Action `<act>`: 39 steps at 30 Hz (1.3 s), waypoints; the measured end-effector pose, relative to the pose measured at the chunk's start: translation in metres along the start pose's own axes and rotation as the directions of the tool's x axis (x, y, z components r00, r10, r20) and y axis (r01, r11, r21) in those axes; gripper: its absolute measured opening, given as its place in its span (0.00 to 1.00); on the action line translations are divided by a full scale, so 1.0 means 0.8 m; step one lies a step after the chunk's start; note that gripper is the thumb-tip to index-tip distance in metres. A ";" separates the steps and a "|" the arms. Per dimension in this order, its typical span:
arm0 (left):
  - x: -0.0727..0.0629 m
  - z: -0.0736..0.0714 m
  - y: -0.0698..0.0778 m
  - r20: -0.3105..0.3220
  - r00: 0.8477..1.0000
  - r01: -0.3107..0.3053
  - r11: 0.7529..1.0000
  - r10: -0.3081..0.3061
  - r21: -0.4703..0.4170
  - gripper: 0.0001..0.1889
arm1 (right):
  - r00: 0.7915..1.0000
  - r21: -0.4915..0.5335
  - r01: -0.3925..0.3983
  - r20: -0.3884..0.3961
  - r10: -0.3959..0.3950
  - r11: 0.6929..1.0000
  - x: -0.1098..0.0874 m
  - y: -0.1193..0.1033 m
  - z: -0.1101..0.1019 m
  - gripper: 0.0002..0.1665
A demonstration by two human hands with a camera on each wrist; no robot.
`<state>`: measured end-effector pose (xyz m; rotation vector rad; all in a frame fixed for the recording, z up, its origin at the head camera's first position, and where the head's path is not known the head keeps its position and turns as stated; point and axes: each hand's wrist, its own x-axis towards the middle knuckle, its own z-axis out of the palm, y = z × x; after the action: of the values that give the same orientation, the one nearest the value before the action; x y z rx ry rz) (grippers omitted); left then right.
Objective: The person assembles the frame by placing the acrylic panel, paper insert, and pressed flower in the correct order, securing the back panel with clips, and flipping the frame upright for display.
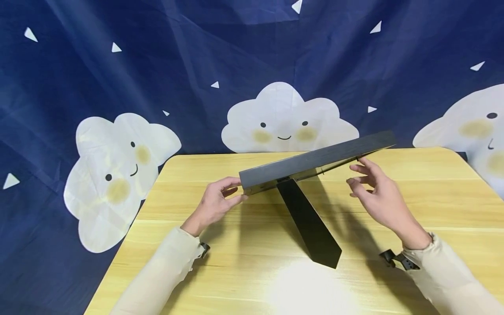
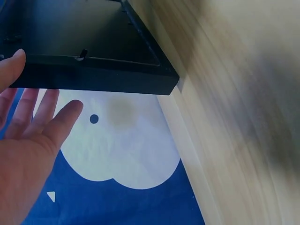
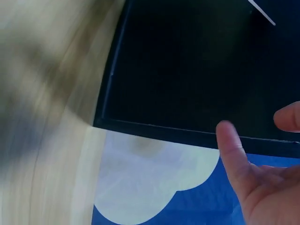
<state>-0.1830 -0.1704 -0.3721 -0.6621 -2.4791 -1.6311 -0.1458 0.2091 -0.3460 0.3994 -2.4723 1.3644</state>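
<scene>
A black picture frame (image 1: 315, 156) stands on the table with its back toward me, its easel leg (image 1: 309, 223) slanting out to the tabletop. My left hand (image 1: 214, 199) pinches the left side of it; in the left wrist view the thumb (image 2: 11, 68) lies on the back edge and the fingers pass beyond the side. At the right end, my right hand (image 1: 379, 197) has its fingers loosely bent. Its index fingertip reaches the frame's edge, and in the right wrist view the thumb is apart from the back panel (image 3: 173, 70). The frame's front is hidden.
The light wooden table (image 1: 165, 267) reflects a bright glare near its front. Behind it hangs a dark blue cloth (image 1: 189, 57) printed with white clouds and small triangles. Each wrist wears a dark strap (image 1: 405, 262) by the sleeve.
</scene>
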 end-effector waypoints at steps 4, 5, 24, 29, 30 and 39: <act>-0.003 -0.001 -0.001 0.001 1.000 -0.003 1.000 0.003 0.014 0.16 | 1.000 0.020 -0.010 0.017 0.009 1.000 0.004 -0.002 0.004 0.42; -0.004 -0.001 0.000 0.000 1.000 0.002 1.000 -0.002 0.016 0.17 | 1.000 0.015 -0.014 0.028 0.014 1.000 0.005 -0.002 0.005 0.43; -0.027 0.016 0.023 0.132 0.946 -0.317 0.928 0.296 0.196 0.15 | 0.899 -0.216 0.398 -0.100 -0.426 0.892 -0.011 -0.025 0.043 0.17; -0.033 0.040 0.036 0.163 0.906 -0.416 0.890 0.389 0.188 0.15 | 0.823 -0.099 0.555 -0.078 -0.563 0.826 -0.039 -0.048 0.067 0.09; -0.034 0.046 0.039 0.170 0.897 -0.435 0.881 0.408 0.184 0.15 | 0.829 -0.068 0.552 -0.065 -0.556 0.831 -0.044 -0.053 0.070 0.10; -0.043 0.094 0.064 0.158 0.863 -0.505 0.825 0.479 0.254 0.17 | 0.903 -0.014 0.409 -0.139 -0.407 0.913 -0.053 -0.072 0.079 0.09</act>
<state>-0.1198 -0.0963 -0.3709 -1.2233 -2.2603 -1.0458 -0.0925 0.1300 -0.3501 0.7503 -2.1093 1.1895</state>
